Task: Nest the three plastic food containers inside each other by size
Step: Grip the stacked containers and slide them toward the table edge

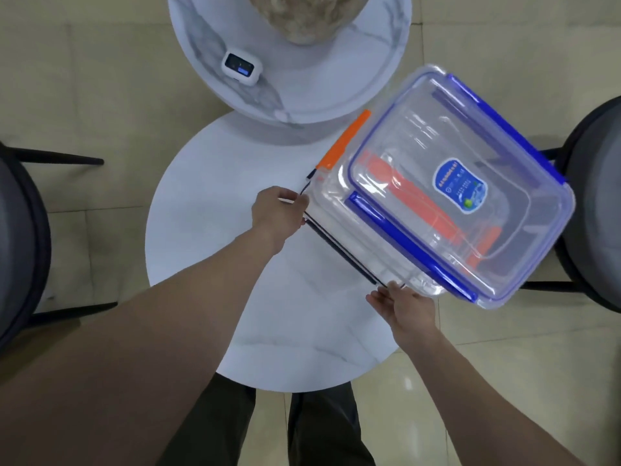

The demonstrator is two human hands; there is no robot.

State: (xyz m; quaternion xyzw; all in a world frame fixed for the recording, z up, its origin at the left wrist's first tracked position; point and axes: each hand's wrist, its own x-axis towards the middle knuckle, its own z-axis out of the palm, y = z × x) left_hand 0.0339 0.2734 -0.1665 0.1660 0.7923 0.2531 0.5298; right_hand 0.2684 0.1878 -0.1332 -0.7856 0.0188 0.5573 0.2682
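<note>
A stack of clear plastic food containers sits tilted at the right edge of the white round table (215,230). On top lies a blue-clipped container (470,156) with a blue label. Beneath it shows an orange-clipped container (346,139), its orange parts visible through the plastic. At the bottom is a black-clipped container (339,253). My left hand (279,210) grips the stack's near-left corner. My right hand (406,304) holds the stack's near-right corner from below. How the containers sit within each other I cannot tell.
A second marble round table (336,89) stands behind, carrying a small white device (242,67) and a stone-like vase (302,15). Dark chairs stand at the left (20,237) and right (591,203). My legs show under the near table edge.
</note>
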